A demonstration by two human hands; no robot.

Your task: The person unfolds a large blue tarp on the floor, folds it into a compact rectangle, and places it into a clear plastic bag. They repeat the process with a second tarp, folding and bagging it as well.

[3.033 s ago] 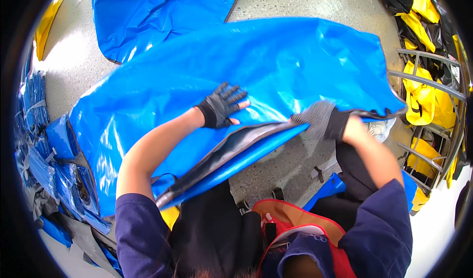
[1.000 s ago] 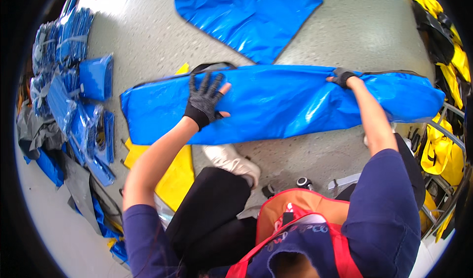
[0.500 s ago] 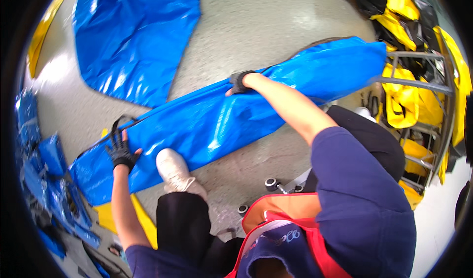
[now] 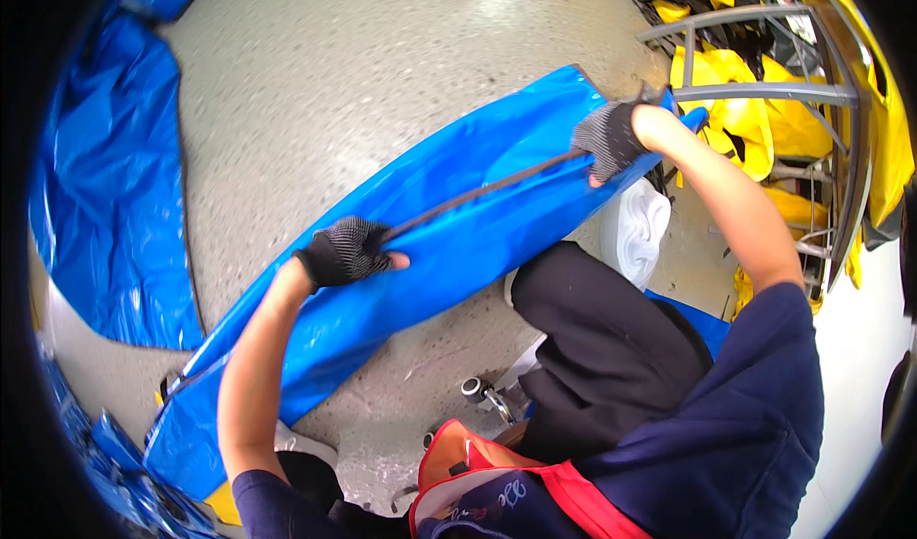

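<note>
A long folded blue plastic sheet [image 4: 449,243] lies slantwise across the grey speckled floor, from lower left to upper right. A dark edge strip [image 4: 478,195] runs along its fold. My left hand [image 4: 346,250], in a black fingerless glove, grips the sheet at the strip near its middle. My right hand [image 4: 611,138], gloved the same way, grips the sheet's far right end. My dark-trousered knee [image 4: 583,319] sits just below the sheet, with a white shoe [image 4: 638,229] beside it.
Another blue sheet [image 4: 105,186] lies spread at the left. More folded blue pieces [image 4: 105,472] pile at the lower left. A grey metal rack [image 4: 764,90] with yellow bags [image 4: 735,109] stands at the upper right. A small metal fitting [image 4: 482,393] rests by my knee.
The sheet was folded from a wide spread into a narrow strip. My left hand has moved from its left end to its middle; my right hand has moved out to the right end.
</note>
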